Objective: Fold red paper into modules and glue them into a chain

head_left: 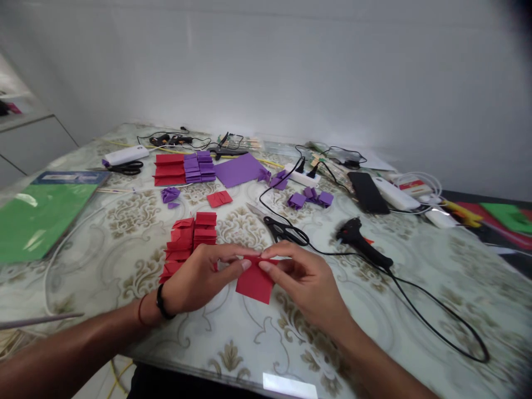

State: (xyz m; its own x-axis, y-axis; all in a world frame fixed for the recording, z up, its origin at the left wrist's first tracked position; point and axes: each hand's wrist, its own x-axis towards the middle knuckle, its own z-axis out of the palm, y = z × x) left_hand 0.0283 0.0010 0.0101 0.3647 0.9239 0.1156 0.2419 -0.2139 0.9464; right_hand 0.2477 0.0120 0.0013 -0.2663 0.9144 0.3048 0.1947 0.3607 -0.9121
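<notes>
Between both hands is a small red sheet of paper [254,284], its upper edge pinched and its lower part hanging free above the table. My left hand [208,274] grips the upper left of the sheet between thumb and fingers. At the upper right, my right hand [305,277] pinches the same sheet, thumb in front. Whether the top edge is folded over is hidden by the fingers. Just beyond my left hand lie several folded red paper pieces [180,238], in two columns. Black-handled scissors [286,230] lie beyond my right hand.
A black glue gun [363,244] with a looping cord rests at the right. Farther back are folded purple pieces [199,166], a purple sheet [239,170], a white power strip [303,174] and a black phone [368,192]. A green paper pack [45,216] lies left.
</notes>
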